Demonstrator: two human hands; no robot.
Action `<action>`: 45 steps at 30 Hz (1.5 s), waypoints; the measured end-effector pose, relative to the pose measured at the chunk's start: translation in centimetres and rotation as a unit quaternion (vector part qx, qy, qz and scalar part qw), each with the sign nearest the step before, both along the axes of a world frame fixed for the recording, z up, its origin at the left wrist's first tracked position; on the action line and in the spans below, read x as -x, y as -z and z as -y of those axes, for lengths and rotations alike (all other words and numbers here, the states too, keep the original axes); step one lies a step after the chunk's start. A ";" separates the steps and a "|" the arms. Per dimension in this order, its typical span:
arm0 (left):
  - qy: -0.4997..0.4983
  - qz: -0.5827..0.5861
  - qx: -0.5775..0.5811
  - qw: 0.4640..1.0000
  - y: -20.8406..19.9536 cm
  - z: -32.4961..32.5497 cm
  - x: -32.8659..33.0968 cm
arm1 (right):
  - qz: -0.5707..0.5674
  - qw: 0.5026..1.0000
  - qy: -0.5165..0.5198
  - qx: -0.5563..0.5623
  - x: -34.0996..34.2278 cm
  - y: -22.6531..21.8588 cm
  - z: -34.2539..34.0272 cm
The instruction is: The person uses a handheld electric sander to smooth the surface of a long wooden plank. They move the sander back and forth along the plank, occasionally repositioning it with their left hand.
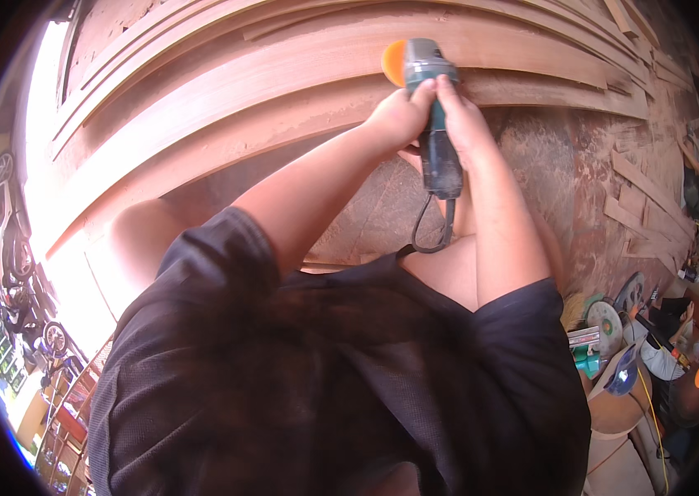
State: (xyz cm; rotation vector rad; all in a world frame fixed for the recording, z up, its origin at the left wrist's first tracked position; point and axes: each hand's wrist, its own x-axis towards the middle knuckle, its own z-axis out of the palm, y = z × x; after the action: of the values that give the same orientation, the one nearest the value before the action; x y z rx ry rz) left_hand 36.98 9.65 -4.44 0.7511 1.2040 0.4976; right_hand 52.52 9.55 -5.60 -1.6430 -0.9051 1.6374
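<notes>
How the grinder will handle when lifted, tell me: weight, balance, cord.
The grinder is probably heavy for its size: its head looks metallic, and the left hand and right hand both grip it. It may tip toward that bulky head, where the orange disc sits. Its cord will likely flop about, since it curves in a loop.
</notes>
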 end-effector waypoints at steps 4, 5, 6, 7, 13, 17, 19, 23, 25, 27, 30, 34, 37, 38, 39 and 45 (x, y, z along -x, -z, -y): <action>0.098 -0.058 0.004 0.993 -1.1 -3.7 -4.5 | -0.022 0.989 0.131 0.062 -3.4 -0.7 -1.2; 0.108 -0.057 0.009 0.992 -1.6 -4.0 -4.6 | -0.040 0.986 0.143 0.069 -3.3 -0.9 -1.3; 0.115 -0.057 0.014 0.992 -1.9 -4.1 -4.4 | -0.058 0.984 0.153 0.077 -3.1 -1.0 -1.3; 0.107 -0.049 0.004 0.993 -1.9 -4.0 -4.0 | -0.074 0.984 0.149 0.069 -2.8 -1.0 -1.3; 0.019 -0.090 0.006 0.996 -2.1 0.0 6.0 | -0.064 0.997 0.036 0.004 6.5 0.2 0.2; -0.106 -0.111 -0.009 0.988 -2.6 4.0 12.6 | -0.045 0.996 -0.081 0.010 13.9 -0.5 0.9; -0.162 -0.153 0.000 0.975 -1.0 5.6 15.5 | -0.059 0.990 -0.126 -0.007 16.8 -1.0 1.1; -0.288 -0.109 0.026 0.951 -2.0 7.6 15.1 | -0.010 0.967 -0.255 -0.024 18.3 -1.6 0.3; -0.262 -0.112 0.016 0.958 -2.0 7.1 13.0 | 0.055 0.961 -0.271 -0.027 16.3 -0.8 -0.4; -0.198 -0.095 -0.010 0.976 -1.7 5.8 10.0 | 0.074 0.966 -0.247 -0.014 12.1 -0.4 -1.1; -0.116 -0.048 -0.005 0.992 -0.5 2.7 4.5 | -0.010 0.986 -0.161 0.045 4.7 -0.4 -1.9; -0.012 -0.034 -0.038 0.999 0.8 -1.9 -1.7 | -0.011 1.000 0.018 0.022 -0.9 -1.5 -2.2; 0.069 -0.025 -0.019 0.997 -0.5 -4.0 -3.1 | -0.067 0.988 0.113 0.076 -2.4 -1.6 -2.5; 0.071 -0.041 -0.035 0.996 0.0 -4.4 -2.5 | -0.077 0.987 0.116 0.077 -1.6 -1.6 -2.6; 0.071 -0.057 -0.051 0.995 0.6 -4.8 -1.6 | -0.088 0.986 0.116 0.078 -0.6 -1.3 -2.9; -0.027 -0.075 -0.022 0.997 -2.1 0.6 11.4 | -0.042 0.998 -0.013 0.036 11.8 -1.6 -0.5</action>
State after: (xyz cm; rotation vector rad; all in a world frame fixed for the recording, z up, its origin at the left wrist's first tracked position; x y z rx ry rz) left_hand 25.53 9.05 -2.33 0.8072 1.3600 0.5197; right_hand 40.70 10.01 -4.01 -1.6033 -0.8364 1.7615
